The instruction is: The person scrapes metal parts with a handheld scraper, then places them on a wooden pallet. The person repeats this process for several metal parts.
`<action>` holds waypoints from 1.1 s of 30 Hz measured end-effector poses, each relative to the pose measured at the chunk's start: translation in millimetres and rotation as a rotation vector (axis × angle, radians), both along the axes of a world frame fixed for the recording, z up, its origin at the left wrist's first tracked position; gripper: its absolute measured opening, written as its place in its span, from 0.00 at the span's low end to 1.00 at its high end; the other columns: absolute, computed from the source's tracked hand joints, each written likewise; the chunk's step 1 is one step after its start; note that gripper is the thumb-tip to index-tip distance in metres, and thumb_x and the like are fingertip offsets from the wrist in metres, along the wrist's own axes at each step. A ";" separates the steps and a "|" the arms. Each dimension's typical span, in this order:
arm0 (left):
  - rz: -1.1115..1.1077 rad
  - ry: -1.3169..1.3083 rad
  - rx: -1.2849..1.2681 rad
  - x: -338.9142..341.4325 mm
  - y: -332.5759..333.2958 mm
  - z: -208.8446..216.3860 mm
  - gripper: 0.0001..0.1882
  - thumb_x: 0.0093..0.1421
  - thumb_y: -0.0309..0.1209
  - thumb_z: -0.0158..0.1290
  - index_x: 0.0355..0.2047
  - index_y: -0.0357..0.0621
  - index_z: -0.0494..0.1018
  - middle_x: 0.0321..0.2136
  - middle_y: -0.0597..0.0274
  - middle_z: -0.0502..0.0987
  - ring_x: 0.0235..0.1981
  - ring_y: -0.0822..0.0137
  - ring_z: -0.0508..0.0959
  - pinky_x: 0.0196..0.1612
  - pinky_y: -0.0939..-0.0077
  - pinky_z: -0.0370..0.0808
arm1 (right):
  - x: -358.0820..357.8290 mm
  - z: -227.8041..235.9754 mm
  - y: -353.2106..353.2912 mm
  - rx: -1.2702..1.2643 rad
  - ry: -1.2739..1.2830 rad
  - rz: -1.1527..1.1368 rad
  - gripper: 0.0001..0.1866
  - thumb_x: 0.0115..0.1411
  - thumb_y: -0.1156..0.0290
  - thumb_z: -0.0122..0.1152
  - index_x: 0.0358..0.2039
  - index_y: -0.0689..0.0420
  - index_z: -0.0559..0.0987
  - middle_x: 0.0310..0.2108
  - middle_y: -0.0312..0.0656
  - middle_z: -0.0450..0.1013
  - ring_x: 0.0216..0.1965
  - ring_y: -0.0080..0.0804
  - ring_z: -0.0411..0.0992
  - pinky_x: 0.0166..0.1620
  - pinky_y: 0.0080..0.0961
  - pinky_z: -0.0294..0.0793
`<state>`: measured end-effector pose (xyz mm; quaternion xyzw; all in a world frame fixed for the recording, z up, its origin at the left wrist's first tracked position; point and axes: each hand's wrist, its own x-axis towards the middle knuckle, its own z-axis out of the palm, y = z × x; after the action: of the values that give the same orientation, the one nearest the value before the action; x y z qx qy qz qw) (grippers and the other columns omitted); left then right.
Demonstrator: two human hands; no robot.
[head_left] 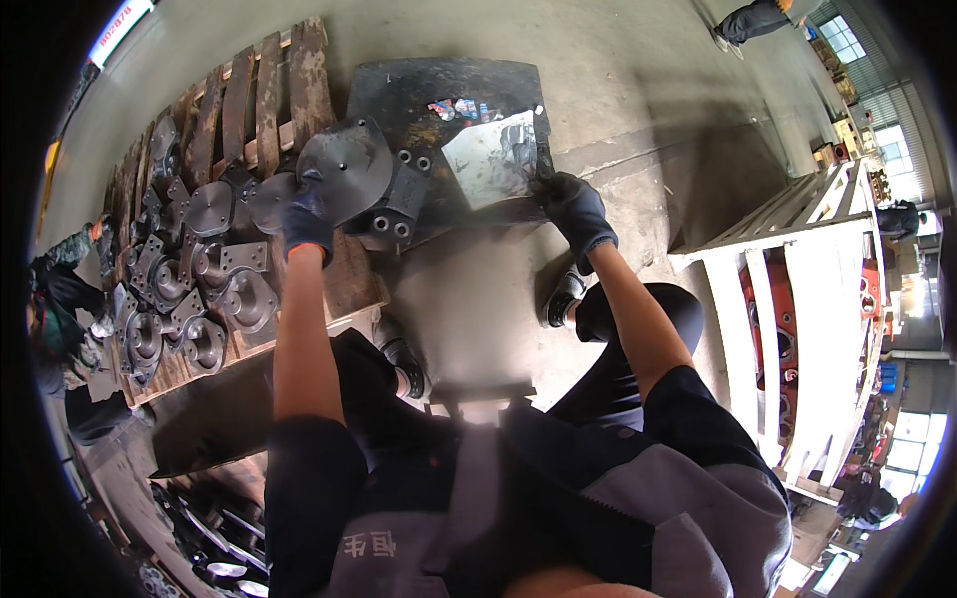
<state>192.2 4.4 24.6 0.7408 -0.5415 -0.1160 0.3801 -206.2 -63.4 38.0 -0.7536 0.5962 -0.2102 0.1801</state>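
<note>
Grey cast metal makes up the part [364, 179]: a round domed disc joined to a block with 4 bolt holes. It sits at the pallet [269, 90] edge, directly above the gloved left hand [305, 221], which grips the disc's lower rim. The gloved right hand [573, 207] pinches the corner of a shiny metal sheet [488, 159] lying on a black mat [439, 85].

Grey concrete floor [618, 90], white rack [827, 299], bright windows [842, 38].

Dim workshop daylight from right-side windows [842, 38], heavy fisheye bending, dark vignetted corners.
</note>
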 end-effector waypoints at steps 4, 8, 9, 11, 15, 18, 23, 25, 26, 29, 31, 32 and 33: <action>-0.005 0.087 -0.174 31.8 -16.0 -16.4 0.25 0.62 0.47 0.44 0.49 0.39 0.69 0.44 0.48 0.75 0.46 0.57 0.74 0.48 0.69 0.67 | -14.0 6.5 0.0 0.038 -0.124 -0.001 0.09 0.55 0.62 0.59 0.30 0.53 0.79 0.26 0.46 0.75 0.29 0.42 0.74 0.32 0.32 0.72; 0.053 0.374 0.114 -18.6 -26.7 50.5 0.21 0.62 0.38 0.48 0.50 0.37 0.68 0.39 0.54 0.76 0.40 0.63 0.75 0.43 0.74 0.69 | -34.1 10.2 -4.2 -0.099 -0.038 -0.004 0.07 0.55 0.65 0.57 0.29 0.54 0.79 0.24 0.46 0.74 0.27 0.43 0.74 0.31 0.33 0.71; -0.006 0.526 0.047 -3.2 -41.4 26.3 0.21 0.61 0.38 0.48 0.49 0.37 0.68 0.39 0.55 0.76 0.40 0.64 0.75 0.43 0.75 0.69 | -40.9 4.0 -9.4 -0.201 0.020 0.029 0.07 0.55 0.66 0.57 0.29 0.54 0.79 0.23 0.46 0.74 0.26 0.43 0.74 0.30 0.33 0.70; -0.090 0.500 -0.050 36.3 -52.8 -7.7 0.21 0.60 0.39 0.50 0.48 0.37 0.71 0.40 0.58 0.76 0.39 0.70 0.74 0.43 0.76 0.69 | -36.5 1.8 -15.1 -0.214 0.059 0.091 0.07 0.54 0.66 0.57 0.28 0.54 0.80 0.23 0.46 0.74 0.25 0.44 0.73 0.29 0.34 0.70; -0.124 0.469 0.015 21.7 -50.6 11.0 0.23 0.62 0.43 0.47 0.48 0.38 0.71 0.42 0.59 0.76 0.43 0.69 0.73 0.49 0.75 0.66 | -29.6 11.5 -14.7 -0.253 0.169 0.120 0.06 0.52 0.67 0.55 0.26 0.52 0.80 0.21 0.46 0.73 0.25 0.46 0.72 0.29 0.37 0.70; -0.180 0.363 0.068 18.0 -49.5 28.4 0.22 0.61 0.43 0.48 0.47 0.37 0.71 0.41 0.57 0.76 0.43 0.67 0.73 0.49 0.75 0.67 | -23.6 14.3 -12.8 -0.281 0.226 0.182 0.06 0.51 0.68 0.55 0.25 0.51 0.80 0.21 0.46 0.73 0.25 0.46 0.72 0.29 0.38 0.69; -0.103 0.367 0.115 19.6 -51.5 26.2 0.23 0.61 0.43 0.48 0.47 0.37 0.71 0.40 0.57 0.76 0.42 0.67 0.73 0.47 0.74 0.67 | -18.5 10.9 -13.9 -0.335 0.130 0.255 0.05 0.48 0.69 0.54 0.22 0.50 0.78 0.20 0.45 0.72 0.25 0.46 0.71 0.28 0.40 0.69; -0.086 0.432 0.112 20.2 -51.0 24.0 0.22 0.61 0.43 0.48 0.47 0.37 0.71 0.40 0.58 0.76 0.41 0.67 0.73 0.47 0.75 0.66 | -16.7 15.2 -16.9 -0.367 0.195 0.228 0.04 0.46 0.70 0.54 0.22 0.50 0.78 0.19 0.45 0.71 0.25 0.46 0.71 0.29 0.40 0.69; -0.082 0.516 0.102 23.2 -52.0 19.3 0.22 0.60 0.43 0.49 0.47 0.37 0.71 0.40 0.58 0.76 0.41 0.68 0.73 0.47 0.75 0.66 | -15.8 16.0 -18.0 -0.348 0.196 0.226 0.04 0.46 0.70 0.54 0.22 0.51 0.78 0.19 0.45 0.71 0.25 0.45 0.71 0.29 0.40 0.69; -0.115 0.617 0.051 30.9 -55.9 7.0 0.22 0.60 0.42 0.50 0.47 0.37 0.71 0.39 0.60 0.76 0.40 0.69 0.73 0.47 0.75 0.66 | -14.3 17.3 -20.7 -0.297 0.205 0.237 0.05 0.47 0.69 0.55 0.23 0.51 0.79 0.20 0.45 0.72 0.25 0.46 0.71 0.30 0.39 0.69; -0.128 0.611 0.028 30.6 -56.3 5.6 0.22 0.59 0.42 0.50 0.47 0.38 0.71 0.39 0.61 0.76 0.39 0.69 0.72 0.46 0.76 0.66 | -15.3 17.0 -20.9 -0.275 0.215 0.264 0.06 0.48 0.67 0.56 0.25 0.52 0.79 0.21 0.45 0.72 0.26 0.47 0.71 0.30 0.39 0.69; -0.122 0.596 0.027 27.3 -57.1 7.9 0.22 0.59 0.42 0.50 0.47 0.38 0.72 0.39 0.61 0.76 0.39 0.70 0.72 0.46 0.76 0.66 | -17.0 15.6 -22.0 -0.250 0.196 0.278 0.06 0.49 0.68 0.56 0.25 0.53 0.79 0.21 0.45 0.73 0.27 0.45 0.72 0.31 0.37 0.70; -0.115 0.582 0.024 23.5 -57.8 10.6 0.22 0.59 0.42 0.51 0.46 0.38 0.72 0.38 0.61 0.76 0.38 0.70 0.72 0.46 0.76 0.66 | -19.6 12.8 -24.2 -0.225 0.178 0.293 0.06 0.50 0.69 0.56 0.26 0.54 0.79 0.22 0.46 0.73 0.27 0.43 0.72 0.31 0.35 0.71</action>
<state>215.7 -53.5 35.2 0.6489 -0.4496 -0.3515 0.5032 -225.8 -87.6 50.8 -0.8631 0.4667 -0.1800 0.0700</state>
